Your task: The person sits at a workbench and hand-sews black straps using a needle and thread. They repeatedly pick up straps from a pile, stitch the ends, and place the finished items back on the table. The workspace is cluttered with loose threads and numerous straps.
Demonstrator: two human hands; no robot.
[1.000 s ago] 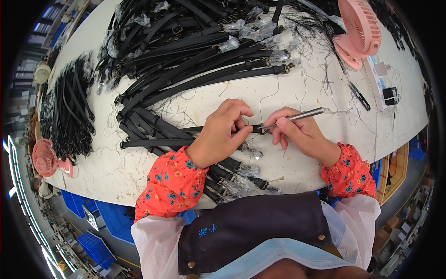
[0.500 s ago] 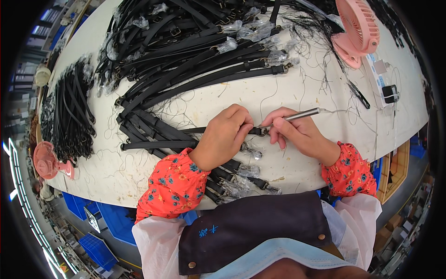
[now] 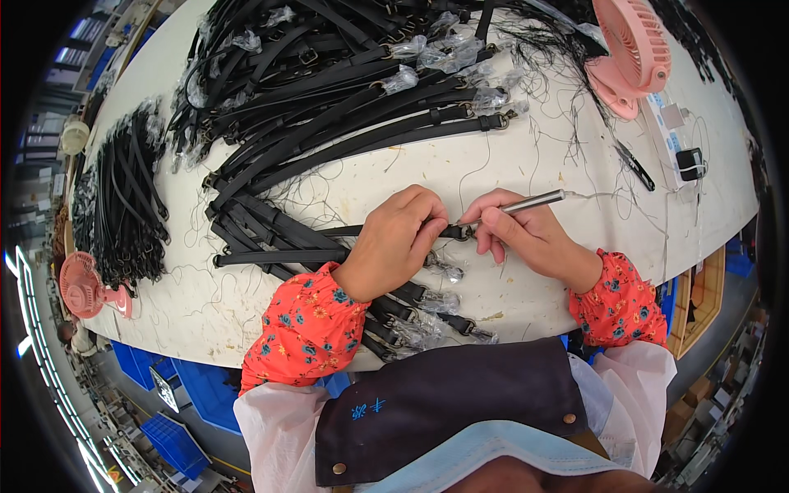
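My left hand (image 3: pixel 393 245) pinches a thin black strap (image 3: pixel 453 232) close to its buckle end, over the white table. In my right hand (image 3: pixel 534 240) is a slim silver pen-shaped tool (image 3: pixel 536 202), held like a pencil, with a thin cord trailing from its rear. Its tip meets the strap beside my left fingertips; the exact contact point is too small to make out. Under and beside my left forearm lie more black straps (image 3: pixel 275 232), crossing each other. Some of their buckle ends, wrapped in clear plastic (image 3: pixel 440 301), stick out near my apron.
A large heap of black straps (image 3: pixel 329 123) covers the far side, another bundle (image 3: pixel 123 197) the left. Pink fans stand at the far right (image 3: pixel 633 49) and left (image 3: pixel 82 283). A black cutter (image 3: pixel 634 168) lies near a white power strip (image 3: pixel 667 140). Loose threads litter the table (image 3: pixel 526 287).
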